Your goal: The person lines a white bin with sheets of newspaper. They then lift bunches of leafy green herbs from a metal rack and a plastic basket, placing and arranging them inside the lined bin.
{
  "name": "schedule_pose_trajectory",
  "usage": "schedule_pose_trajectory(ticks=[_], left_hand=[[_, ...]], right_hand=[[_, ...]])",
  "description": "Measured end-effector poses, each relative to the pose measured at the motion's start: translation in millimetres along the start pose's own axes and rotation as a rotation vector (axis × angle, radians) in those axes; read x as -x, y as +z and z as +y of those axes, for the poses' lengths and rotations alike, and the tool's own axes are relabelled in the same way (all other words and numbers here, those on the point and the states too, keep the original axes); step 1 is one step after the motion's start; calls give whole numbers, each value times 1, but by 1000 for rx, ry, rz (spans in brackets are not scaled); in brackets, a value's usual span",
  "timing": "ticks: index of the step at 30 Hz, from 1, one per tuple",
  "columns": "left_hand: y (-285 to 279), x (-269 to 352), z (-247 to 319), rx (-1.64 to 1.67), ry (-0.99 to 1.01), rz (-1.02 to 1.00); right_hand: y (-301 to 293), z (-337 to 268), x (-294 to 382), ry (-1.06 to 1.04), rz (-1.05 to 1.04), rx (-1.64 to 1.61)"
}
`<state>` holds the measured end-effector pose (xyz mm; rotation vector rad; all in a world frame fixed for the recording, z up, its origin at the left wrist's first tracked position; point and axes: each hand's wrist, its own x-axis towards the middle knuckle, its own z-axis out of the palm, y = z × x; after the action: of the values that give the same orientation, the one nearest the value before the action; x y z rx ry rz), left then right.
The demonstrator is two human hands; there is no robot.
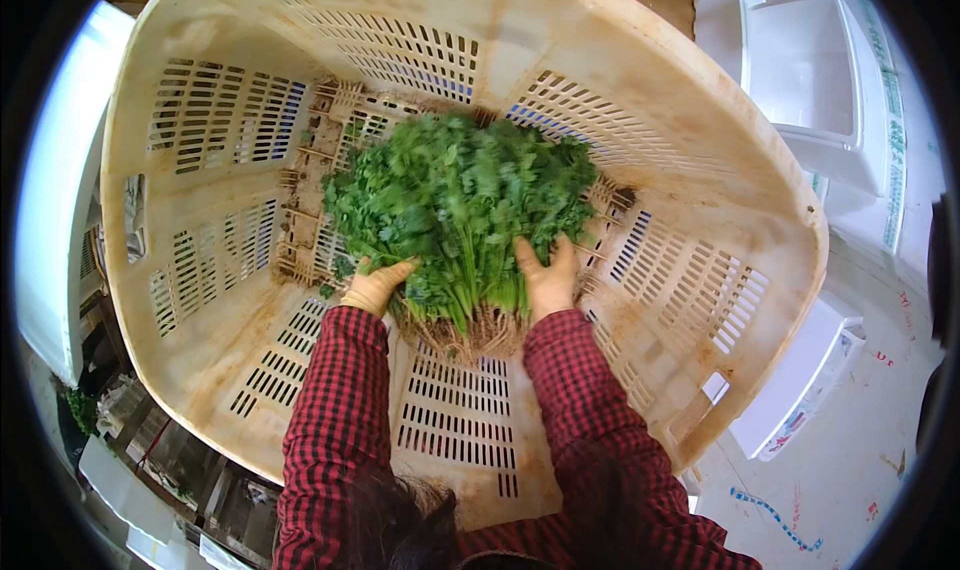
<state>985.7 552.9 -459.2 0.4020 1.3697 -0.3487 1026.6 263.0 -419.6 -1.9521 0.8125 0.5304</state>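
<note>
A large bunch of leafy green herbs [465,202], probably coriander, is inside a deep slotted plastic basket [652,150]. Its leaves fan toward the far side, and its pale, stringy roots [465,330] point toward me. My left hand [375,283] grips the left side of the bunch near the stem bases, thumb on top. On the right side, my right hand [549,274] clasps the stems with thumb and a finger showing. The other fingers of both hands are hidden by the greens. Soil and leaf scraps lie on the basket's floor.
The basket's high, stained walls surround both forearms. White foam boxes [806,67] stand beyond it at upper right, and another foam box [799,379] sits at lower right. A white panel [64,195] borders the left side. Wooden slats [225,487] lie at lower left.
</note>
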Motion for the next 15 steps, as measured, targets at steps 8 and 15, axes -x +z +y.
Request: schedule_pose_trajectory(ticks=[8,15], left_hand=[[17,21,27,-943,277,-4],[29,1,31,-1057,306,-220]], right_hand=[[-21,45,-36,-112,314,-446],[-23,62,-27,39,-82,-291]])
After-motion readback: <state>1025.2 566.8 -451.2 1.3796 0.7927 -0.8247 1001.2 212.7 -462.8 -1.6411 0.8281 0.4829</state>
